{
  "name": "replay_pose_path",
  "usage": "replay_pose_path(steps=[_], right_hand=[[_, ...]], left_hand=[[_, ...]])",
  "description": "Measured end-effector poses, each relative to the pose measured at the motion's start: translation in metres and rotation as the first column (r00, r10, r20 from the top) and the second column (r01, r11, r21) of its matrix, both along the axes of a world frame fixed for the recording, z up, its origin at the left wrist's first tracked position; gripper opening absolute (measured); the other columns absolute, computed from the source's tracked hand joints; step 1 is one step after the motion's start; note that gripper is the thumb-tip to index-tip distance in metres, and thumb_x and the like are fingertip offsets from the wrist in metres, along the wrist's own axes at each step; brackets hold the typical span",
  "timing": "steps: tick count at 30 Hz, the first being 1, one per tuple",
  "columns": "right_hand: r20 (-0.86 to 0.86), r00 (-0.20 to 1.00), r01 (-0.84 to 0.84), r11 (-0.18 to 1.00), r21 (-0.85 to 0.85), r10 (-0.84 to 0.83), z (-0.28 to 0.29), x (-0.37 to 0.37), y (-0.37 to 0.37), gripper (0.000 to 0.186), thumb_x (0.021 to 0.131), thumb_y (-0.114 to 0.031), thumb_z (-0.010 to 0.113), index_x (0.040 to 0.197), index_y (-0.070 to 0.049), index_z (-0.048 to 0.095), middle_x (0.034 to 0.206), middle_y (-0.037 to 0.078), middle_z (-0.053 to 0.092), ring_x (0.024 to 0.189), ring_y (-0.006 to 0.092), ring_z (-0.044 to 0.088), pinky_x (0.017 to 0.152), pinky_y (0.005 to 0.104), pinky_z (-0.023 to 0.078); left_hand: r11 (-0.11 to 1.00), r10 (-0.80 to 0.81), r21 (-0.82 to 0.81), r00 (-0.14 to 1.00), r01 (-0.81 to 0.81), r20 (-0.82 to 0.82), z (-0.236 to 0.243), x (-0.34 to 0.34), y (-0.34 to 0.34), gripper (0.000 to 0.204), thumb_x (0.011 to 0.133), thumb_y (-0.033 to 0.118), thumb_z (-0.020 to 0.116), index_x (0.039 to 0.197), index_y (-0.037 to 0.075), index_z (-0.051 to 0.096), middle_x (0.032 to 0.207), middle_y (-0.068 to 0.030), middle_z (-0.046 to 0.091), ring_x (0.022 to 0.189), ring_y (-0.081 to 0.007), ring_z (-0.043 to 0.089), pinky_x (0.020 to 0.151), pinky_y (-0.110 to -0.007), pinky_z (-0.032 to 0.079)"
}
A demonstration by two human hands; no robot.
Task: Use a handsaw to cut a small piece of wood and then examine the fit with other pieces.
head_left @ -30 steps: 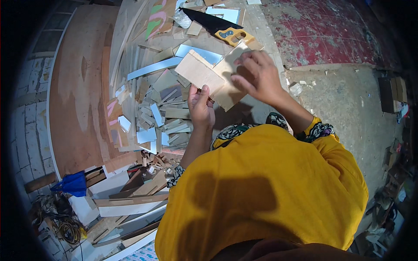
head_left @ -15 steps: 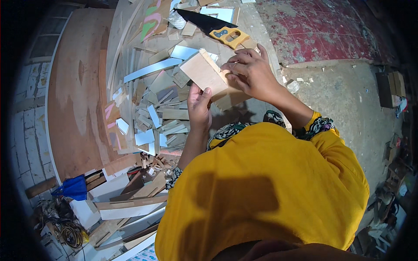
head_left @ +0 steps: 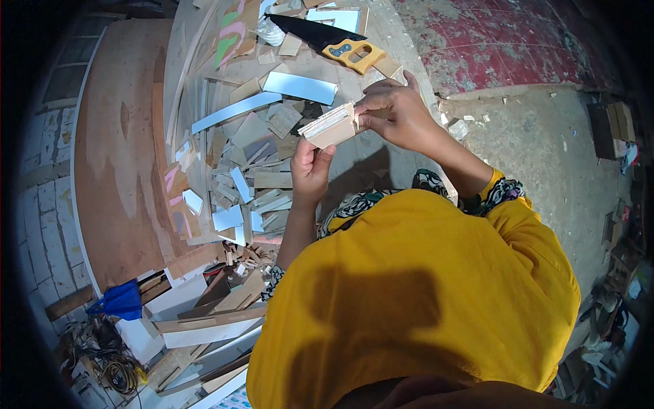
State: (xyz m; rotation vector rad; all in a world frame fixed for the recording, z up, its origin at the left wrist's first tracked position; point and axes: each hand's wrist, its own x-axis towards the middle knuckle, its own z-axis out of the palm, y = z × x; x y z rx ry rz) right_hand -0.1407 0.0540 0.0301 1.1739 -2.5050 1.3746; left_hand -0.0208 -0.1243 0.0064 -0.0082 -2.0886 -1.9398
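Observation:
A small bundle of pale plywood pieces point(head_left: 332, 129) is held up above the worktable, tilted so its layered, rough edge shows. My left hand point(head_left: 311, 172) grips its near left end, thumb on the face and fingers behind. At the right end, my right hand point(head_left: 398, 117) pinches the splintery corner between thumb and forefinger, other fingers raised. Whether a loose sliver sits in that pinch is too small to tell. Beyond my right hand lies a handsaw point(head_left: 354, 54) with a black blade and yellow handle.
Plywood and white-faced offcuts point(head_left: 235, 112) cover the worktable point(head_left: 395, 170). A large brown panel point(head_left: 122, 150) stretches along the left. Below it are a blue bag point(head_left: 117, 300), a coiled cable point(head_left: 119, 373) and stacked boards point(head_left: 211, 320). A worn red surface point(head_left: 504, 48) lies at the far right.
The plywood bundle has turned from showing its broad face to showing its layered edge, and sits slightly lower. My right fingers have closed into a pinch on its right end.

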Motion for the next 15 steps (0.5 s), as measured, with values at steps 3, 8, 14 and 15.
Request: replay_pose_path(steps=[3,8,14,15], right_hand=[[0.155,0.988,-0.037,0.994,0.106,0.020,0.005,0.000,0.002,0.018,0.070,-0.018,0.072,0.087,-0.016,0.070,0.095,0.004,0.066,0.106,0.0233,0.055,0.102,0.0598,0.013],[0.287,0.934,-0.272,0.942,0.196,0.210,0.000,-0.011,0.006,0.014,0.074,-0.012,0.067,0.088,-0.008,0.069,0.085,0.007,0.066,0.082,0.0199,0.063,0.098,0.0478,0.031],[0.746,0.570,-0.225,0.939,-0.261,0.344,-0.076,-0.067,0.011,0.020,0.082,-0.018,0.061,0.082,0.002,0.064,0.073,0.005,0.063,0.064,0.0098,0.057,0.064,0.0218,0.046],[0.743,0.611,-0.201,0.961,-0.188,0.273,-0.074,-0.071,0.010,0.027,0.084,-0.026,0.060,0.083,0.001,0.064,0.074,0.005,0.064,0.063,0.0111,0.057,0.064,0.0237,0.046]], left_hand=[[1.000,-0.021,-0.018,0.999,0.022,0.030,0.001,-0.003,0.000,0.028,0.091,0.007,0.050,0.118,-0.003,0.048,0.115,-0.0097,0.055,0.107,-0.0144,0.050,0.095,-0.029,0.036],[0.991,-0.133,0.040,0.981,0.129,0.144,-0.008,-0.003,-0.011,0.038,0.090,0.011,0.052,0.124,-0.003,0.042,0.119,-0.0107,0.054,0.108,-0.0166,0.051,0.095,-0.030,0.036],[0.880,-0.166,0.474,0.942,0.009,0.292,-0.023,-0.001,-0.006,0.035,0.089,0.012,0.052,0.122,0.000,0.045,0.112,-0.0087,0.057,0.104,-0.0160,0.053,0.091,-0.029,0.039],[0.845,-0.157,0.534,0.945,-0.022,0.287,-0.027,-0.002,-0.010,0.036,0.089,0.011,0.052,0.123,0.000,0.044,0.112,-0.0088,0.057,0.105,-0.0169,0.054,0.091,-0.030,0.040]])
